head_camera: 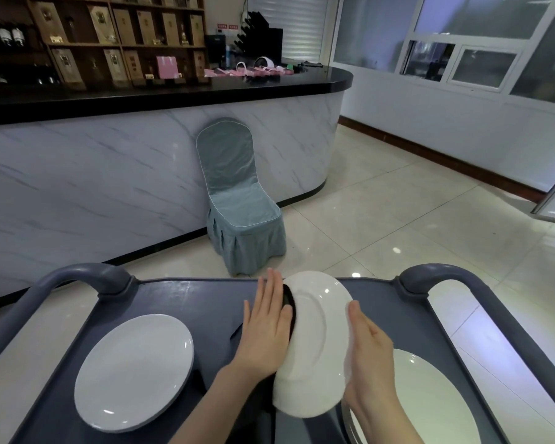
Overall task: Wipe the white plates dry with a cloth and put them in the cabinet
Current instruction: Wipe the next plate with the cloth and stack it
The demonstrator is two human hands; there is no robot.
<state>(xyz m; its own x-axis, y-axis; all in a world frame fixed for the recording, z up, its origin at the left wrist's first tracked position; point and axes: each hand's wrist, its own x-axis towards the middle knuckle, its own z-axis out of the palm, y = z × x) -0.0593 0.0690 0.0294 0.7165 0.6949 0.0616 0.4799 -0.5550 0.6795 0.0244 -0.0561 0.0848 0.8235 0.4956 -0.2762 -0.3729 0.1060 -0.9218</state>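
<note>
A white plate (314,341) stands tilted on its edge above the grey cart top (186,296). My left hand (265,328) lies flat against its back, pressing a dark cloth (287,301) that shows only as a thin strip between palm and plate. My right hand (370,357) grips the plate's right rim, fingers curled behind it. A second white plate (135,371) lies flat on the cart at the left. A stack of white plates (436,402) sits at the right, partly behind my right wrist.
The cart has raised grey handles at the left (77,277) and right (442,277). Ahead stand a blue covered chair (237,206) and a marble-fronted counter (109,181) with a black top. Shiny tiled floor (414,225) spreads to the right. No cabinet is visible.
</note>
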